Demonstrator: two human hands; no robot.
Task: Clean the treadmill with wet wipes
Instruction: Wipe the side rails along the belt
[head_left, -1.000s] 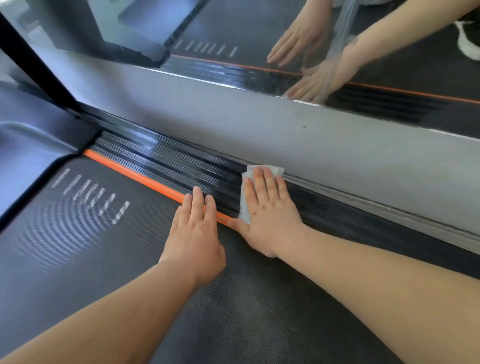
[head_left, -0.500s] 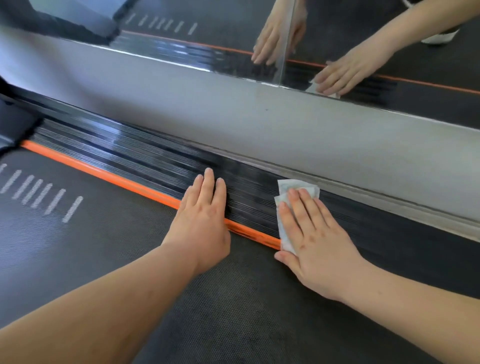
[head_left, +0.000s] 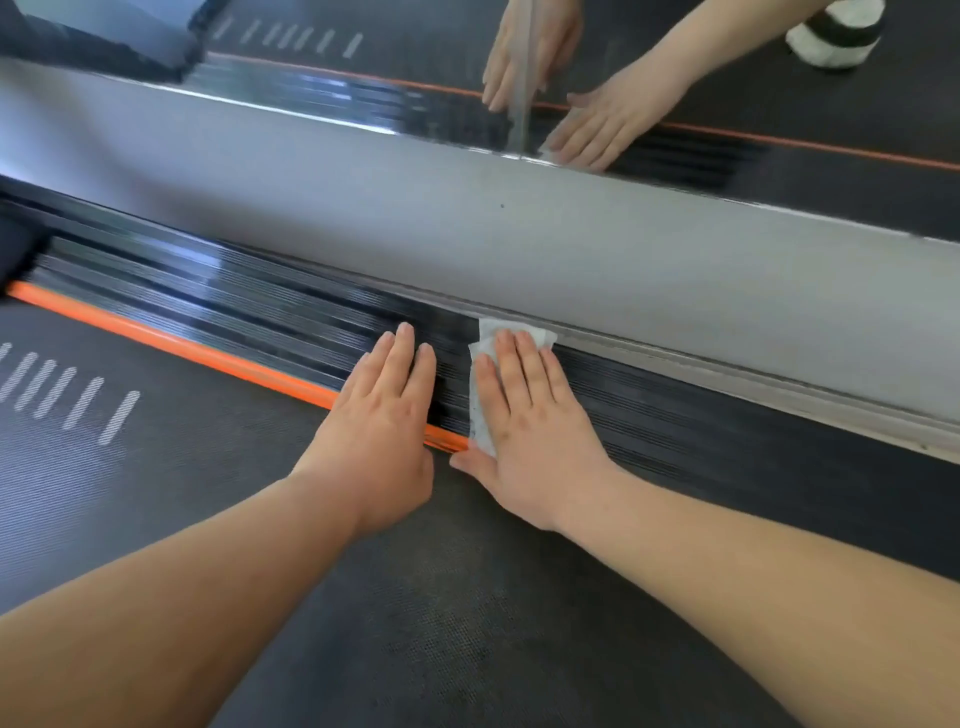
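Sliding back toward the left hand (head_left: 379, 431), the right hand (head_left: 535, 436) now lies just beside it. Both forearms reach forward over the belt (head_left: 467, 597). Left hand rests flat and empty across the orange strip (head_left: 208, 354). Right hand, fingers straight, presses the wet wipe (head_left: 479, 395) onto the ribbed side rail (head_left: 260, 312). Beyond the fingertips runs a grey ledge (head_left: 571, 249).

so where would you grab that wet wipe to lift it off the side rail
Probably the far left corner of the wet wipe, pinched from above. It lies flat on the ribbed side rail under the straight fingers of the right hand, so only its left strip and far edge show, and the far edge sits close to the grey ledge.
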